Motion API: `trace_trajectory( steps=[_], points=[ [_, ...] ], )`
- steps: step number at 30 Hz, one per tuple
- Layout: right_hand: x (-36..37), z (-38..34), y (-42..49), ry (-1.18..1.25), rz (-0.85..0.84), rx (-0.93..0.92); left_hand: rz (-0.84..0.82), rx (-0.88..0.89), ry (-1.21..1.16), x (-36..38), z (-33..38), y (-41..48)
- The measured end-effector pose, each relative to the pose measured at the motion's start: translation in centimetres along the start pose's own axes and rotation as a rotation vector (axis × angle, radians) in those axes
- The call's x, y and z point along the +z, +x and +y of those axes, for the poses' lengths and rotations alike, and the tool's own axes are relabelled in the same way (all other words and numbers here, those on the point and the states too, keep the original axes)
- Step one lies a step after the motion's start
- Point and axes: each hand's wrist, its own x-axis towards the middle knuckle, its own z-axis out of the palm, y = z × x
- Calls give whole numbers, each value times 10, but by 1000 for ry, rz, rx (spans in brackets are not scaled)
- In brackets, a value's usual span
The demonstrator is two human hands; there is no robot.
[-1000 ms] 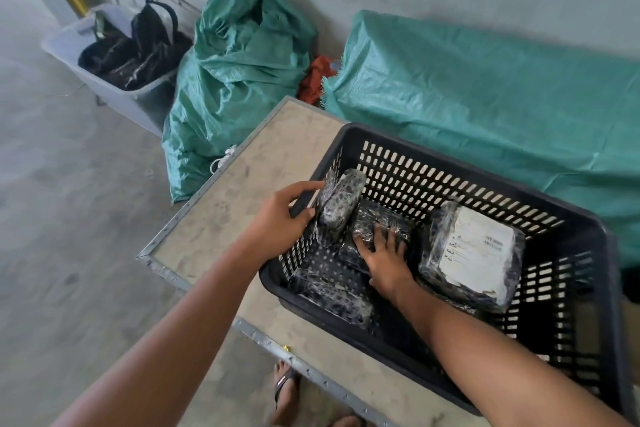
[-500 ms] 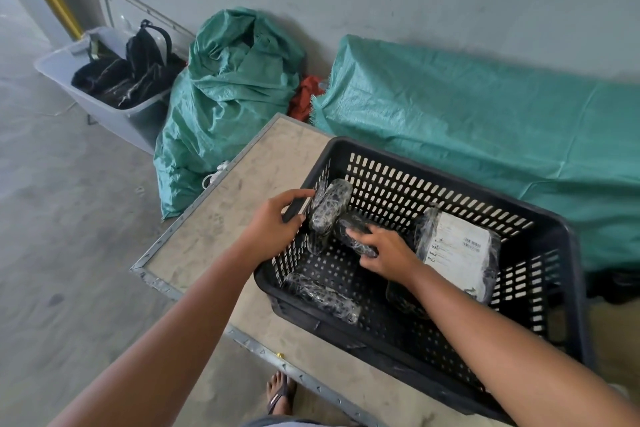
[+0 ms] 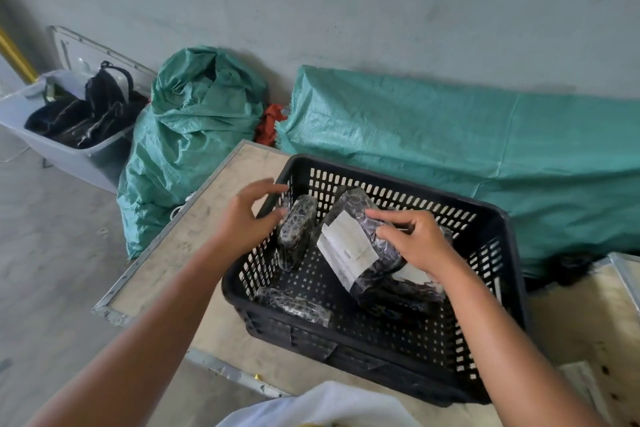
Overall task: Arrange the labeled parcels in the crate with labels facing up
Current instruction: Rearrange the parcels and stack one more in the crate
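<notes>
A labelled parcel is being gripped by the right hand above the floor of a black crate, its white label turned toward the camera and tilted, its lower end dipping toward the crate's middle. The right fingers are being curled over the parcel's upper edge, the thumb pressing its near face. A second labelled parcel is lying partly hidden under that hand, only a strip of its label showing. Just left of the right fingertips, a narrow wrapped parcel is being left leaning upright against the crate's left wall, no label visible on it. The left hand is being held with fingers spread and loosely curved, nothing gripped, over the crate's left rim, its fingertips just beside the leaning parcel. A fourth parcel is lying flat along the near wall, below both hands. The crate is being supported by a wooden table. Beyond the fingers, a green sack and a green tarp are being kept against the wall, with a grey bin of dark bags farther left.
</notes>
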Motion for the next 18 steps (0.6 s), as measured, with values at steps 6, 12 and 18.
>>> trace_trajectory(
  steps=[6,12,18],
  points=[
    [-53,-45,-8,126,-36,-100,-522,85,-362,18,67,10],
    [-85,-61,-10,233,-66,-101,-603,197,-434,34,89,17],
    [-85,-49,3,258,-76,-53,-576,165,-468,47,69,17]
  ],
)
